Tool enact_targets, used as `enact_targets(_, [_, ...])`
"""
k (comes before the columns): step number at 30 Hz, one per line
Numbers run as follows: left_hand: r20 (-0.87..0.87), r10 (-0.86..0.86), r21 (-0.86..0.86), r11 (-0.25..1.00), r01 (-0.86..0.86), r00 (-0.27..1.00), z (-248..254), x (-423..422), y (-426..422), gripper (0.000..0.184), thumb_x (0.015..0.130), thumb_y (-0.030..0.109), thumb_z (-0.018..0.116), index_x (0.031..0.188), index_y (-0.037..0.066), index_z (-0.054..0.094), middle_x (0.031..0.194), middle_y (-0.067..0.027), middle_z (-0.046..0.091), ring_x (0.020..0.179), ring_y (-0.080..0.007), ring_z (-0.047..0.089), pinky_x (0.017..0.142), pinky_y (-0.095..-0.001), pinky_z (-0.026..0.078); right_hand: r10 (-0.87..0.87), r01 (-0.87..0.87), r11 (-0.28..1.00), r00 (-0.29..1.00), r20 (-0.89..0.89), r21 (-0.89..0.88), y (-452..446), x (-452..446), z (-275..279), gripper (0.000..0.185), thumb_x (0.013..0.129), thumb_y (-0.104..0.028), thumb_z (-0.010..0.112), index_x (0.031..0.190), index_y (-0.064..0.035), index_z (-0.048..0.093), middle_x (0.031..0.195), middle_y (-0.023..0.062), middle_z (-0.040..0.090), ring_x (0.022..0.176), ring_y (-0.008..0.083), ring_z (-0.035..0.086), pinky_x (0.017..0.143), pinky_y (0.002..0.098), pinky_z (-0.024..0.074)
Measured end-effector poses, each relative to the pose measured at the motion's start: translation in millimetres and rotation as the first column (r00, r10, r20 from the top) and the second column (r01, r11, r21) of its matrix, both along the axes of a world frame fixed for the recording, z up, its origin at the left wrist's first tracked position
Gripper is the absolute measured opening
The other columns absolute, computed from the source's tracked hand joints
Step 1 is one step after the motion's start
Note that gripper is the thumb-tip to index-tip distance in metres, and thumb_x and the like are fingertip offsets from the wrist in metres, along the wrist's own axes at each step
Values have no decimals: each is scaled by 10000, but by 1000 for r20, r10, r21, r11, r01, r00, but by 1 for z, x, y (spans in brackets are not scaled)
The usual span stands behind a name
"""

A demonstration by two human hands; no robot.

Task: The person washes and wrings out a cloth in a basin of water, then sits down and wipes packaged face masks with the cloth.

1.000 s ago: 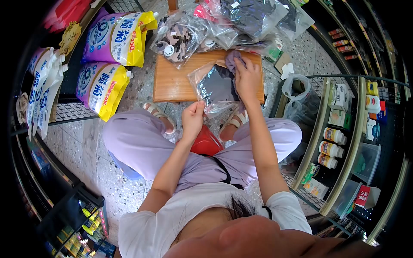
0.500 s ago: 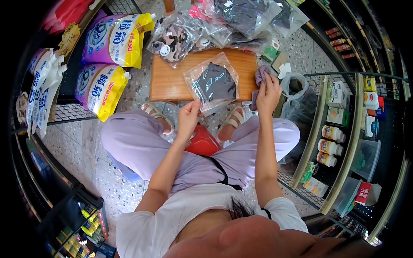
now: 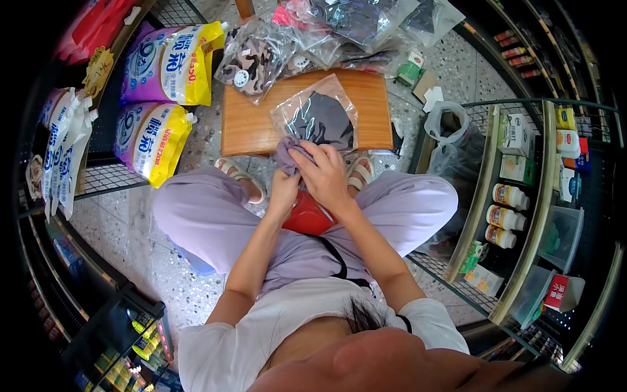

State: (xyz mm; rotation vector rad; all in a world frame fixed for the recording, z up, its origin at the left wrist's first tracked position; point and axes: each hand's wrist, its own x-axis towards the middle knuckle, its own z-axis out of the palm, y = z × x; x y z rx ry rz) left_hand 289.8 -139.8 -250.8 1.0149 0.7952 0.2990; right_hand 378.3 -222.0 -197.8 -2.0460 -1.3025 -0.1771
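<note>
A clear plastic bag [image 3: 282, 119] with a dark grey patterned face mask [image 3: 328, 116] inside lies tilted over the near edge of a wooden stool [image 3: 245, 130]. My left hand [image 3: 285, 191] is closed at the bag's lower corner, where the cloth partly hides its fingertips. My right hand [image 3: 322, 175] presses a crumpled purple cloth [image 3: 285, 154] against that corner, just above the left fingers. Both hands meet over my lap, above a red object [image 3: 307, 215] between my legs.
More bagged masks [image 3: 251, 70] pile up at the stool's far side. Purple-and-yellow detergent pouches [image 3: 153, 140] stand on the left. To the right are a green box [image 3: 410, 68], a hanging plastic bag [image 3: 449, 134] and a shelf with white bottles [image 3: 508, 215].
My right hand has brought the purple cloth left from the stool's right edge to the bag's corner by my left hand. The left hand has dropped slightly.
</note>
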Motion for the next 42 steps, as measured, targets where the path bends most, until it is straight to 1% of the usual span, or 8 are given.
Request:
enact_targets(7, [30,-111,-9,994,111,993,12,2,1,312,976,275,506,940,17,676,764,1,640,659,-58,517,615,-208,392,-225,243,968,951,212,-63,-13,39,-6,376,748,-128,579,1116,-158,646,1169,32,564,918,256,522,744,386,436])
enact_targets(10, [52,-180,7,984,180,982,10,-1,5,323,972,283,512,989,-8,652,908,-67,674,809,-132,631,778,-293,514,-309,329,943,926,218,-60,-18,50,-6,359,770,-117,584,1124,-150,638,1164,43,568,934,269,523,765,389,435])
enact_targets(14, [81,-165,-31,985,168,983,10,-1,3,323,972,283,509,996,-8,647,944,-77,672,830,-139,632,792,-315,523,-466,501,857,853,236,-120,-32,77,-5,355,769,-105,596,1120,-139,638,1167,53,573,952,280,523,779,394,435])
enact_targets(20, [94,-151,-91,983,160,984,0,-6,7,316,975,275,504,1026,-6,638,968,-81,668,854,-148,634,804,-319,524,-507,564,809,812,290,-164,-55,98,-6,370,761,-93,602,1126,-136,641,1166,63,579,965,289,523,800,400,437])
enact_targets(27, [82,-219,-75,971,225,972,8,-8,17,334,976,283,500,1050,-14,631,956,-98,666,851,-160,646,784,-294,520,-622,630,773,776,110,-76,-70,110,0,321,803,-64,588,1112,-118,660,1163,89,584,992,312,521,872,401,428])
enact_targets(32, [62,-206,-83,974,211,977,14,-5,21,334,979,285,490,1019,-14,632,943,-94,668,825,-159,650,764,-275,520,-343,335,937,936,83,98,-54,72,42,347,784,-38,592,1126,-73,639,1127,146,576,996,337,512,875,406,418])
enact_targets(36, [126,-159,-45,985,166,979,-1,0,22,276,973,230,497,985,-12,627,935,-80,672,812,-153,652,761,-272,522,91,-89,995,995,50,-40,-19,38,50,360,725,-75,627,1080,-121,664,1115,60,599,947,266,532,790,384,443])
enact_targets(42, [162,-114,-48,991,124,980,3,2,20,259,983,194,476,991,-1,645,938,-43,673,792,-115,643,727,-249,516,156,-140,977,983,93,-164,16,32,28,321,715,-128,605,1027,-137,683,1125,33,595,941,239,527,749,355,425])
